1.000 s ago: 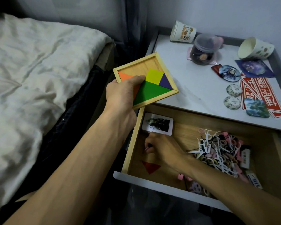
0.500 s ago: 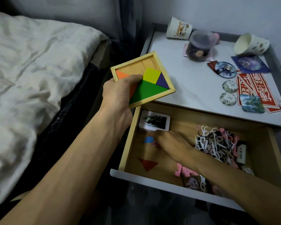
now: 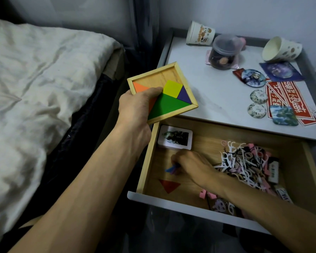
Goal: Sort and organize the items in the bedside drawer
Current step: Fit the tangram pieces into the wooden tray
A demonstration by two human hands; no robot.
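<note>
left hand (image 3: 135,108) has the wooden puzzle tray (image 3: 159,75) gripped by its near-left corner, thumb lying on top across the orange piece, the other fingers hidden underneath. the tray is held up in the air over the drawer's back-left corner and the front edge of the nightstand surface (image 3: 199,88). it's square, so there's no real long axis, but it's turned diamond-wise with one corner pointing right over the surface and it tips a bit toward the camera. orange, yellow, purple and green pieces sit in it, and the far corner is bare wood. right hand (image 3: 193,167) is down inside the open drawer (image 3: 147,161), fingers curled in tight, pinching a small blue piece (image 3: 170,169) at the tips. it's blurry, but it looks stretched roughly left to right. a red triangle (image 3: 169,185) lies flat on the drawer floor just in front, long edge running side to side, tip pointing at the drawer front. a photo card (image 3: 175,137) sits in the back-left corner, and a tangle of floss picks and hair ties (image 3: 241,165) fills the right side.
</note>
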